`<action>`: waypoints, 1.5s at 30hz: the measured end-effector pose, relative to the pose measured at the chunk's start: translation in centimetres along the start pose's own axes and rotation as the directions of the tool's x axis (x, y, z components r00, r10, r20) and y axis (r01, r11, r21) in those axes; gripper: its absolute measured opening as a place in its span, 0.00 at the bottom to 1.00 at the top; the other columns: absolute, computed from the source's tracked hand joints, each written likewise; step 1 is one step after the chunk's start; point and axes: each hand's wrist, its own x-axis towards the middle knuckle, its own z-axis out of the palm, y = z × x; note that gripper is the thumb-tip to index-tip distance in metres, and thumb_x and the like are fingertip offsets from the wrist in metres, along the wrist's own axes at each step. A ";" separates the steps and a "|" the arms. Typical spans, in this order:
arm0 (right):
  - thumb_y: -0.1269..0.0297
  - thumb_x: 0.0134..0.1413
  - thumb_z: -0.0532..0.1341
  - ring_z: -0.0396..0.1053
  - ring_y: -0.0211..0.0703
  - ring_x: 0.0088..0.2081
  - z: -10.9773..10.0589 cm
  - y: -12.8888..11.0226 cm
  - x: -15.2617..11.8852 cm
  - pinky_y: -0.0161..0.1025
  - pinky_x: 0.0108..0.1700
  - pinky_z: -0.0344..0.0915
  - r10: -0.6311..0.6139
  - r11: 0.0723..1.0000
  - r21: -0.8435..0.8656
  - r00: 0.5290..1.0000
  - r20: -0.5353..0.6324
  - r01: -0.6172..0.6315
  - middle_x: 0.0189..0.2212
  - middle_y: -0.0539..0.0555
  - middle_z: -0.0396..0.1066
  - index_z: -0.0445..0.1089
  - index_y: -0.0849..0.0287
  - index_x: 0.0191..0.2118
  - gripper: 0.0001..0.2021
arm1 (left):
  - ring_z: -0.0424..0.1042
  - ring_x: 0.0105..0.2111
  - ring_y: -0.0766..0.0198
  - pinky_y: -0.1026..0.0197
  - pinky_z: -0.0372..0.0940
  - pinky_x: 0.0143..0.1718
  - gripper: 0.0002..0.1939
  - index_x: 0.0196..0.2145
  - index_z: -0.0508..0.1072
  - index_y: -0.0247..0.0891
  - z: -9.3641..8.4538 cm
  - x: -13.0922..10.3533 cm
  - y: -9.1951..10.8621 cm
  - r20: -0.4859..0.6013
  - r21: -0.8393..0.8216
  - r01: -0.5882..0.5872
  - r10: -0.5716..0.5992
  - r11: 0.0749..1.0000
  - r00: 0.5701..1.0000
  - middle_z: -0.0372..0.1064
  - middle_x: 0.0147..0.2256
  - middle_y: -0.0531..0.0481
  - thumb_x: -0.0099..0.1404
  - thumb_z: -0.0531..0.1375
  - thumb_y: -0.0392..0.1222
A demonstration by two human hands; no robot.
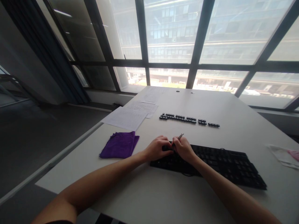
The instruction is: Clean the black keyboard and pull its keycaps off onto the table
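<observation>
A black keyboard (217,160) lies at a slant on the white table, with dark openings among its keys on the left part. My left hand (159,148) rests on its upper left end, fingers curled and thumb bent toward them. Whatever lies between those fingertips is hidden. Right beside it, my right hand (183,148) is closed around a slim metal tool (180,136), whose narrow end sticks up above the fist. The tool's lower end is out of sight over the keys. Behind the keyboard, loose black keycaps (179,118) stand in short rows.
A folded purple cloth (118,145) lies left of my hands. Printed paper sheets (127,117) are spread along the table's left edge. At the right edge lies a white and pink packet or tissue (283,155). Large windows (170,31) rise behind the table (140,193).
</observation>
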 end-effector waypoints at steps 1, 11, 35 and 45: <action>0.59 0.60 0.49 0.56 0.35 0.16 0.0 0.0 0.0 0.34 0.23 0.53 -0.001 1.000 -0.002 1.000 -0.003 0.001 0.12 0.47 0.59 0.65 0.59 0.19 0.21 | 0.68 0.39 0.58 0.58 0.63 0.44 0.08 0.35 0.78 0.40 0.0 0.0 0.0 -0.004 -0.001 0.006 -0.006 1.000 1.000 0.71 0.35 0.48 0.62 0.67 0.47; 0.57 0.61 0.48 0.56 0.35 0.16 -0.1 -0.1 0.0 0.34 0.24 0.54 0.005 1.000 -0.022 0.999 -0.032 -0.006 0.12 0.47 0.59 0.66 0.59 0.18 0.23 | 0.71 0.38 0.60 0.58 0.64 0.43 0.07 0.34 0.81 0.40 0.2 0.0 -0.1 -0.047 -0.090 0.044 -0.049 0.995 0.998 0.74 0.35 0.48 0.60 0.68 0.45; 0.52 0.64 0.50 0.55 0.35 0.14 0.2 0.7 0.1 0.33 0.19 0.53 0.021 0.988 0.155 0.984 -0.177 0.006 0.11 0.46 0.57 0.63 0.58 0.22 0.22 | 0.76 0.40 0.60 0.59 0.69 0.45 0.15 0.46 0.78 0.41 0.3 -0.4 0.2 -0.127 -0.153 0.037 -0.057 0.988 0.990 0.77 0.41 0.47 0.61 0.67 0.44; 0.44 0.66 0.50 0.59 0.36 0.18 0.2 0.6 -0.2 0.34 0.23 0.56 -0.048 0.996 0.064 0.980 -0.191 0.061 0.14 0.46 0.61 0.65 0.58 0.26 0.25 | 0.76 0.48 0.59 0.54 0.67 0.54 0.21 0.57 0.68 0.43 0.3 -0.6 0.4 -0.114 -0.184 0.091 -0.113 0.979 0.987 0.78 0.46 0.50 0.68 0.61 0.41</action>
